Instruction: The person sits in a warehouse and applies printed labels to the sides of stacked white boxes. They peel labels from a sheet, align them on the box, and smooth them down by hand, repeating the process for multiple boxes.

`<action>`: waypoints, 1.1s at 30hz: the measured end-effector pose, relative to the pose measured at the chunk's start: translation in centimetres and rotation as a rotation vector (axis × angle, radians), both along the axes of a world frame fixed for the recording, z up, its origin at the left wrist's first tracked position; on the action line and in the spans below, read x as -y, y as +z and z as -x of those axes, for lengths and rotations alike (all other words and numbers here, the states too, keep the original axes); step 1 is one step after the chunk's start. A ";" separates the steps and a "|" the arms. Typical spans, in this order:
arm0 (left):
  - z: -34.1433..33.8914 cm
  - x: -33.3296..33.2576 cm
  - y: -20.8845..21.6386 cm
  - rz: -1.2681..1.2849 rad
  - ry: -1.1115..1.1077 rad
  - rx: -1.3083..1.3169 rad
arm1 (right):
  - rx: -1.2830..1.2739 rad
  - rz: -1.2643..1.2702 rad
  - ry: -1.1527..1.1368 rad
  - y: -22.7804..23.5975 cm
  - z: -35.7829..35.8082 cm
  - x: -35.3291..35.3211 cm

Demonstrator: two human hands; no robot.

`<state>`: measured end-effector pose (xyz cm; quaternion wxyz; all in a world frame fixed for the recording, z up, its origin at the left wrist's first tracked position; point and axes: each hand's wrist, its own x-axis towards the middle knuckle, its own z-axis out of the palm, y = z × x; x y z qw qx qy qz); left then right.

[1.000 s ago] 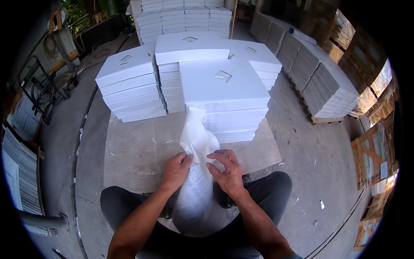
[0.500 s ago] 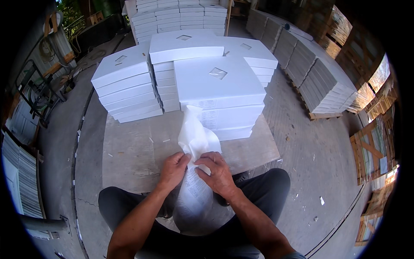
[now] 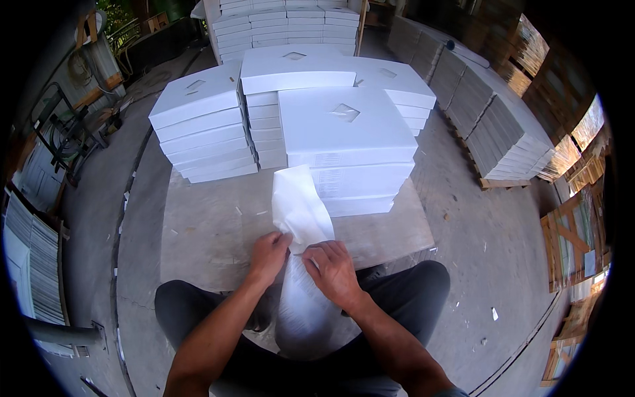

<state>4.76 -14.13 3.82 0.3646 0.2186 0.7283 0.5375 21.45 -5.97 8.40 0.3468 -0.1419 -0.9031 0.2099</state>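
A strip of white label paper rises between my hands, its plain upper end standing up and bent over before the nearest box stack. Below my hands it widens into a curved length with rows of small grey print, hanging down between my knees. At the strip's left edge, my left hand is closed with thumb and fingertips pinching the paper. My right hand grips the right edge with curled fingers, close to the left one. The lower end between my legs is shaded and hard to make out.
Flat white boxes with diamond-shaped windows stand stacked on a low wooden board. Paper scraps lie on it. More boxes rise behind. Grey panels fill pallets at right, near wooden crates. A hand cart stands left.
The strip's upper end has opened out flatter and leans more to the left. Both hands keep their grip in nearly the same place. The whole view has shifted slightly.
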 end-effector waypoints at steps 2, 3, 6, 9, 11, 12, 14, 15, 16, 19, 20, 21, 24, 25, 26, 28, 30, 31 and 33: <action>0.3 -0.1 -0.4 0.022 0.031 0.041 | 0.014 -0.044 0.007 -0.2 0.2 0.4; 0.4 -0.1 -0.5 0.035 0.039 0.042 | 0.017 -0.055 0.007 -0.2 0.3 0.5; 0.3 -0.3 -0.4 0.074 0.051 0.027 | 0.018 -0.058 0.003 -0.5 0.4 0.5; 0.2 -0.4 0.0 0.060 0.044 0.059 | 0.021 -0.010 -0.019 -0.6 0.4 0.3; 0.3 -0.3 -0.5 0.026 0.012 0.044 | 0.020 0.055 -0.025 -0.9 0.3 0.2; 0.4 -0.2 -0.8 0.020 -0.001 0.025 | 0.021 0.103 -0.031 -0.9 0.3 0.2; 0.5 -0.2 -1.1 0.021 -0.020 -0.012 | 0.025 0.208 -0.052 -0.8 0.2 0.3; 0.4 -0.2 -1.1 0.021 -0.019 -0.010 | 0.029 0.269 -0.055 -1.0 0.1 0.2; 0.4 -0.3 -1.1 0.021 -0.017 -0.008 | 0.031 0.329 -0.059 -1.2 0.0 0.1; 0.2 -0.4 -1.1 0.003 -0.005 0.042 | 0.017 0.565 -0.051 -2.1 -0.3 -0.4; 0.2 -0.3 -0.7 0.002 -0.008 0.047 | -0.001 0.676 -0.054 -1.6 -0.3 -0.4; 0.2 -0.3 -0.6 0.001 -0.014 0.050 | -0.011 0.701 -0.073 -1.6 -0.2 -0.6; 0.4 -0.1 0.0 -0.003 -0.041 0.084 | -0.031 0.643 -0.156 -2.1 -0.6 -1.7; 0.6 -0.1 0.2 -0.003 -0.051 0.115 | -0.035 0.625 -0.184 -2.7 -0.8 -2.3; 0.9 0.0 0.6 -0.002 -0.067 0.174 | -0.044 0.650 -0.206 -3.7 -1.2 -3.0; 1.5 0.0 1.3 -0.022 -0.108 0.272 | 0.001 0.694 -0.260 -5.0 -1.5 -3.8; 2.1 0.2 1.9 -0.065 -0.144 0.340 | 0.083 0.792 -0.301 -5.3 -1.5 -4.3; 2.2 0.2 2.2 -0.090 -0.162 0.370 | 0.122 0.897 -0.280 -5.4 -1.6 -4.5; 2.5 0.4 2.4 -0.131 -0.171 0.405 | 0.192 1.133 -0.203 -4.5 -1.4 -4.8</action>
